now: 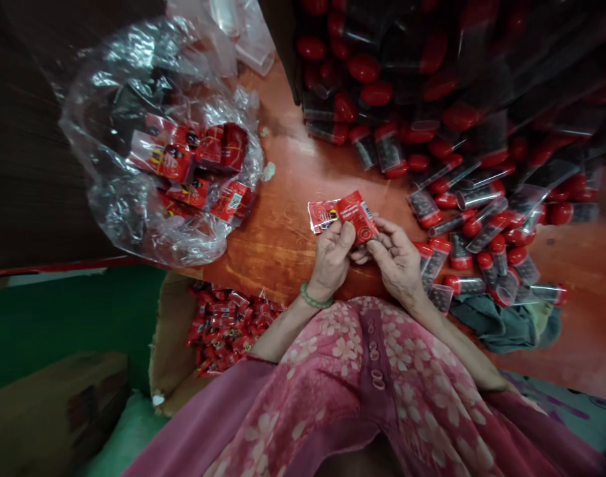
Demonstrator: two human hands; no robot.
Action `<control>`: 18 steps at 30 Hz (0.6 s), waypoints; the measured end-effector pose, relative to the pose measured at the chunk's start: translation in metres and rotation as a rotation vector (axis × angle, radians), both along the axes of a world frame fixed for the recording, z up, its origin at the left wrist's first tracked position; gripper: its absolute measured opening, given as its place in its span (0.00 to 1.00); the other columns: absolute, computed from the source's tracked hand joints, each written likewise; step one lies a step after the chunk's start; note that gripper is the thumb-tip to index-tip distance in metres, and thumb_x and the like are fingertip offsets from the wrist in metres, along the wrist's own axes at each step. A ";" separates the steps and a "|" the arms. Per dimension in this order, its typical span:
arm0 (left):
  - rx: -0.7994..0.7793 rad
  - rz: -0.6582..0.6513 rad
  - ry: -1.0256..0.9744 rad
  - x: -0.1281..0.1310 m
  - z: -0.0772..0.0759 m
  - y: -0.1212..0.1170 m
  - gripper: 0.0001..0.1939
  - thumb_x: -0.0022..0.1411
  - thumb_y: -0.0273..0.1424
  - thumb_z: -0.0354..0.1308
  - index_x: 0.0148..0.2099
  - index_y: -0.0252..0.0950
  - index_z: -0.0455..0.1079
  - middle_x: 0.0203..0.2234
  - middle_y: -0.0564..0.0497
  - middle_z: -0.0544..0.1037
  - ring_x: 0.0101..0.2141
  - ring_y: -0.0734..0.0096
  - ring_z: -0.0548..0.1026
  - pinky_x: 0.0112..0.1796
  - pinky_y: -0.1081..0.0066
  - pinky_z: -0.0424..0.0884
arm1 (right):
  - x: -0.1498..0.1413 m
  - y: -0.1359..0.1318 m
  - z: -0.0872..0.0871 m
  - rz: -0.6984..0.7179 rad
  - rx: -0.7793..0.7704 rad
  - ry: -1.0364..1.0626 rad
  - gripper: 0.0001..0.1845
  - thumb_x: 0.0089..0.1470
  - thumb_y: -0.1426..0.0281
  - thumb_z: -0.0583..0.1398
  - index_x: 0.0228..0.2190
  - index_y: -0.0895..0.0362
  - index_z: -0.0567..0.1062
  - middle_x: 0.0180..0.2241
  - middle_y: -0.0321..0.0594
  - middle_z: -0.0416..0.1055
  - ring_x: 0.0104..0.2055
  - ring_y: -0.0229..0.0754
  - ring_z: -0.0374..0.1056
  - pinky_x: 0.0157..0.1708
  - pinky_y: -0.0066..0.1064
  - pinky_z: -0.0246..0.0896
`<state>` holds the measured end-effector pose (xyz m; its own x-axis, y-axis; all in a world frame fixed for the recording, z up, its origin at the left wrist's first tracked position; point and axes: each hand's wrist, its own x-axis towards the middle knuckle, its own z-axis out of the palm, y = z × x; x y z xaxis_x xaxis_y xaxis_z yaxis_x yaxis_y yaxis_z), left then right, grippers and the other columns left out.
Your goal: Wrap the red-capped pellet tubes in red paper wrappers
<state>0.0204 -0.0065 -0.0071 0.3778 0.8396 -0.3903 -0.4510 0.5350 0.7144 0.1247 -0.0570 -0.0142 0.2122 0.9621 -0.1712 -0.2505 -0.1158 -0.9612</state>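
Note:
My left hand [333, 255] and my right hand [395, 258] are together over the reddish wooden table [283, 225], both pinching a small red printed packet [355, 215]. A second red-and-clear packet [321, 215] sticks out to the left of it, held by the left fingers. A green bead bracelet [313, 299] circles my left wrist. Just right of my right hand lie several clear tubes with red caps [462, 252].
A crumpled clear plastic bag [158, 146] holding red packets sits at the left. A cardboard box [218, 328] of small red packets stands below the table edge. A big heap of red-capped tubes [432, 86] fills the upper right. A green cloth [502, 324] lies at the right.

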 end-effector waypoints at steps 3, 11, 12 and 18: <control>-0.054 -0.033 -0.008 0.000 0.009 0.004 0.24 0.54 0.51 0.70 0.40 0.35 0.75 0.29 0.50 0.81 0.18 0.82 0.62 0.19 0.76 0.60 | 0.001 -0.001 0.000 0.021 -0.008 0.045 0.21 0.60 0.56 0.64 0.50 0.52 0.69 0.32 0.33 0.80 0.25 0.35 0.77 0.29 0.28 0.78; -0.076 -0.074 -0.080 0.003 0.023 -0.005 0.23 0.55 0.49 0.70 0.40 0.34 0.75 0.32 0.47 0.83 0.17 0.83 0.63 0.20 0.75 0.62 | 0.002 -0.002 0.011 -0.125 0.039 -0.034 0.19 0.53 0.53 0.69 0.38 0.52 0.73 0.23 0.31 0.79 0.17 0.40 0.75 0.17 0.30 0.73; -0.063 -0.074 -0.070 0.003 0.022 -0.007 0.23 0.55 0.49 0.70 0.40 0.34 0.75 0.31 0.47 0.83 0.17 0.83 0.63 0.21 0.75 0.63 | 0.002 -0.002 0.013 -0.154 0.055 -0.048 0.18 0.52 0.54 0.70 0.36 0.52 0.74 0.24 0.31 0.79 0.17 0.39 0.74 0.16 0.29 0.72; 0.013 -0.101 -0.052 0.000 0.017 -0.012 0.22 0.59 0.49 0.67 0.41 0.34 0.74 0.28 0.51 0.79 0.18 0.84 0.63 0.22 0.76 0.63 | 0.003 -0.001 0.017 -0.193 0.114 -0.044 0.14 0.51 0.59 0.72 0.32 0.50 0.75 0.21 0.28 0.78 0.15 0.37 0.72 0.14 0.26 0.70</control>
